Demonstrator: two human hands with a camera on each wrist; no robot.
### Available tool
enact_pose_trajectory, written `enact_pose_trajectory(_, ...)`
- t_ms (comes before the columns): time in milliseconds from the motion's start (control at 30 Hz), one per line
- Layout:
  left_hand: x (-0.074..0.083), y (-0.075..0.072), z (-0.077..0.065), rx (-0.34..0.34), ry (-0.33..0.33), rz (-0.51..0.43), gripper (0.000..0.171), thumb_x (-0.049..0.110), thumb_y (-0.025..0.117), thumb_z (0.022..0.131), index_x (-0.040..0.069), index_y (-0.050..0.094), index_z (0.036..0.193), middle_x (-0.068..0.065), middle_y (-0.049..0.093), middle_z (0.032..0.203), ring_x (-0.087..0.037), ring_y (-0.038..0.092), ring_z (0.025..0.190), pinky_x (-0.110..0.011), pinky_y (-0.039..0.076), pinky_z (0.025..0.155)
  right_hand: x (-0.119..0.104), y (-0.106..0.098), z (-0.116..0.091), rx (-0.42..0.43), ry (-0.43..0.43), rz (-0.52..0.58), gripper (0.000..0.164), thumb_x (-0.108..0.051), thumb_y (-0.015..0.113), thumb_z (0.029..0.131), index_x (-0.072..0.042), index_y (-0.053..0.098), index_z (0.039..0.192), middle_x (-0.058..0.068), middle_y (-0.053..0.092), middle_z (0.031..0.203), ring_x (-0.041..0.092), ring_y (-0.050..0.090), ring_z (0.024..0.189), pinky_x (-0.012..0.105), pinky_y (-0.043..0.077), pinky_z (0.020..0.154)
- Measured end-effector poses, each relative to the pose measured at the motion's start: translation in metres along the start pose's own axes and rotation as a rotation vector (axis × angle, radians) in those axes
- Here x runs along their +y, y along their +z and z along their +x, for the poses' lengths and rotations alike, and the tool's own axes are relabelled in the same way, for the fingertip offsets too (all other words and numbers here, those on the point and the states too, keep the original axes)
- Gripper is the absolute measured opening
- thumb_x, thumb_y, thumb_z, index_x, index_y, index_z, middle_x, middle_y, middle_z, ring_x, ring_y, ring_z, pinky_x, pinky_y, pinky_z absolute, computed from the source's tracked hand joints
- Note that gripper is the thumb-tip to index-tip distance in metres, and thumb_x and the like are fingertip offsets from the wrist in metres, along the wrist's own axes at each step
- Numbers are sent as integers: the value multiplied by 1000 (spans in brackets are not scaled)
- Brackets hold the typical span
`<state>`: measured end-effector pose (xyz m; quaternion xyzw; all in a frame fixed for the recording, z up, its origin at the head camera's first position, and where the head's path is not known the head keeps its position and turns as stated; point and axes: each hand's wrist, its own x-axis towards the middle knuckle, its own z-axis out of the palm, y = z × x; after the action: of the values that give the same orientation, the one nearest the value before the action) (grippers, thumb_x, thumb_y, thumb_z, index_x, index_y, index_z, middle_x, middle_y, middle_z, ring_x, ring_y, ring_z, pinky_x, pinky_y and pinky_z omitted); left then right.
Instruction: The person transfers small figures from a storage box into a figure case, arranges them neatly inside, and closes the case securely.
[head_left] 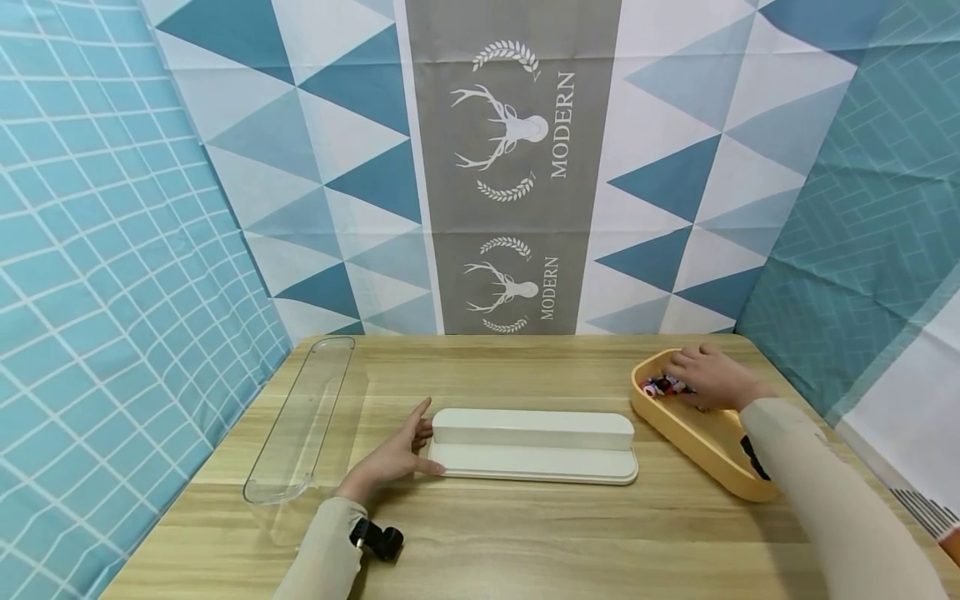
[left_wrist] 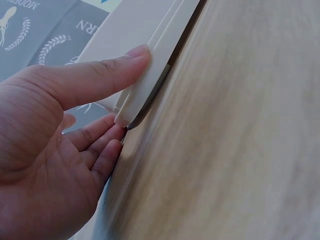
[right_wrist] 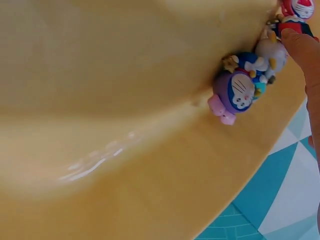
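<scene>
One clear case (head_left: 302, 421) lies at left on the tabletop (head_left: 525, 542). At lower centre, the left hand (head_left: 397, 454), half closed, grips the end of a white stand (head_left: 532, 461). At right, the right hand (head_left: 711, 377) touches figurines (head_left: 658, 386) in an orange tray (head_left: 690, 443); whether it grasps any is unclear.

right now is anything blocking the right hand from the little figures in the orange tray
Nothing visible does. The right hand reaches into the orange tray, and in the right wrist view it appears to touch the red-hooded figure directly.
</scene>
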<state>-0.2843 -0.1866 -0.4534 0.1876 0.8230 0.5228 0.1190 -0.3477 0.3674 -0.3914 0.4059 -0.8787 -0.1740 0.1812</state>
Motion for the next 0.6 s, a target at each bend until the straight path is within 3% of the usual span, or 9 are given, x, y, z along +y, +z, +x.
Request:
enact_pose_trajectory(267, 0, -1, 0, -8, 6, -10, 121, 1, 86, 75, 1, -2, 158, -33, 32, 148, -48, 33, 138, -55, 26, 117, -4, 18, 5, -14, 43, 74, 38, -26, 83, 81, -12, 62, 110, 9, 59, 104, 30, 57, 98, 52, 50, 76)
enact_pose_trajectory(600, 1, -1, -1, -16, 29, -13, 120, -2, 84, 75, -1, -3, 157, -33, 33, 146, -49, 33, 137, -57, 26, 116, -12, 28, 8, 26, 88, 97, 30, -17, 82, 82, -10, 63, 103, 11, 60, 102, 32, 57, 97, 51, 50, 75)
